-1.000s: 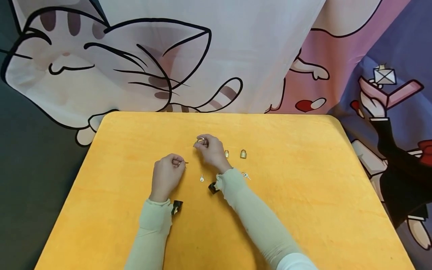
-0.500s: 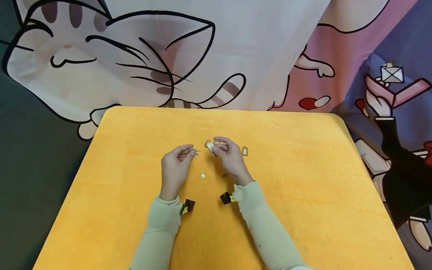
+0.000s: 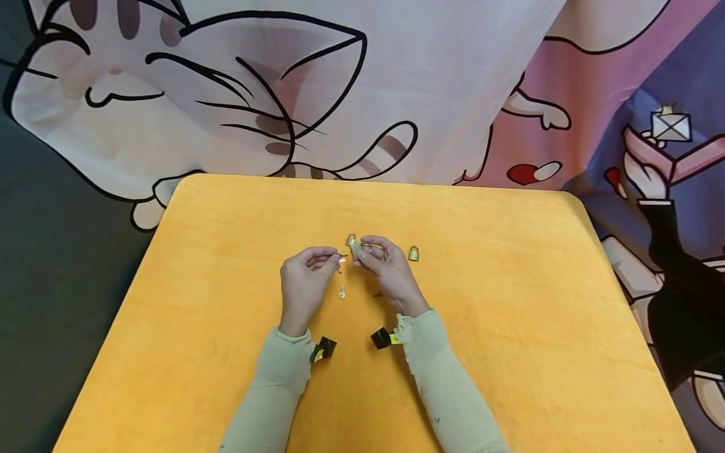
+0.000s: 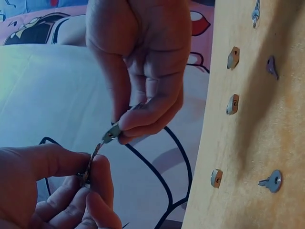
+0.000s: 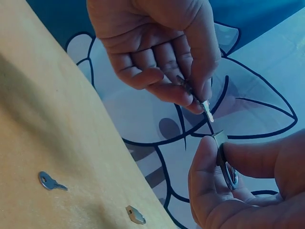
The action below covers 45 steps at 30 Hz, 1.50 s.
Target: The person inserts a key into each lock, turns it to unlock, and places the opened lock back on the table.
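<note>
Two hands face each other above the table (image 3: pixel 187 377). The left hand (image 3: pixel 308 283) pinches a key (image 5: pixel 208 112) between thumb and fingers; the right hand (image 3: pixel 391 275) grips a lock (image 5: pixel 220 140) by its body, shackle on the palm side.

Deciding relation: key tip to lock end. In the head view the key lies left of the lock, its long axis running across towards the right hand. In the right wrist view the tip is just beside the body end opposite the shackle, with a small gap between; the two axes look slightly out of line, by judgement. Whether the keyhole faces the tip cannot be told. The left hand controls the key, the right hand the lock; neither part rests on the table.

Surface: flat, yellow, rounded far corners. One loose lock (image 3: pixel 350 239) stands just beyond the held lock; a second loose lock (image 3: pixel 414 253) stands right of the right hand; a third loose lock (image 4: pixel 232 104) shows in the left wrist view. A loose key (image 3: pixel 342 292) lies between and below the hands, nearer the left.

Room: a printed cloth (image 3: pixel 453 82) hangs behind the table's far edge; dark floor (image 3: pixel 62 283) shows at left
</note>
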Motion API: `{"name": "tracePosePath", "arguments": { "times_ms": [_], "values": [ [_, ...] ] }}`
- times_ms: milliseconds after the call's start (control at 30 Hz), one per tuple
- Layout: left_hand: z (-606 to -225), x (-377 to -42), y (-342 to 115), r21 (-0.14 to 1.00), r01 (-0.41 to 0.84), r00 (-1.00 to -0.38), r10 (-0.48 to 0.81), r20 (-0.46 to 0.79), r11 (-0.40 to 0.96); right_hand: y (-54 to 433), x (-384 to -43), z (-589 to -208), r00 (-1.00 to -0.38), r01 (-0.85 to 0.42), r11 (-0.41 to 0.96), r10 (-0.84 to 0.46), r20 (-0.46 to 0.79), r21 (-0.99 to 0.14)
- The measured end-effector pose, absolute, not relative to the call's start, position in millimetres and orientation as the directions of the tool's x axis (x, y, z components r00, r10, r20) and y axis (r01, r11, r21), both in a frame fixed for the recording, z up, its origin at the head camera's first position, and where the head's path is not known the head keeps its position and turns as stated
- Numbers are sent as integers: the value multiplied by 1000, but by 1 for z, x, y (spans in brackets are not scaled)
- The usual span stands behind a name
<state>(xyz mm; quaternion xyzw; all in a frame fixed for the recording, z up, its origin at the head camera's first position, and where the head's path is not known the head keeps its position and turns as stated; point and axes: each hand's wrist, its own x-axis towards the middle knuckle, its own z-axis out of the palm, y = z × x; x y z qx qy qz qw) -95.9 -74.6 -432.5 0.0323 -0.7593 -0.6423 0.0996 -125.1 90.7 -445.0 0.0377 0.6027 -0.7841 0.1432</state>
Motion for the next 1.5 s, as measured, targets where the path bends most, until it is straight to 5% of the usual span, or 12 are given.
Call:
{"name": "tracePosePath", "arguments": {
  "times_ms": [333, 1500],
  "values": [
    [-433, -96, -76, 992, 44, -984, -166, 63, 117, 87, -124, -443, -951, 269, -246, -220, -217, -931],
    [-437, -93, -67, 967, 15, -986, -158, 57, 254, 93, -121, -444, -961, 231, -197, -200, -192, -953]
  ]
}}
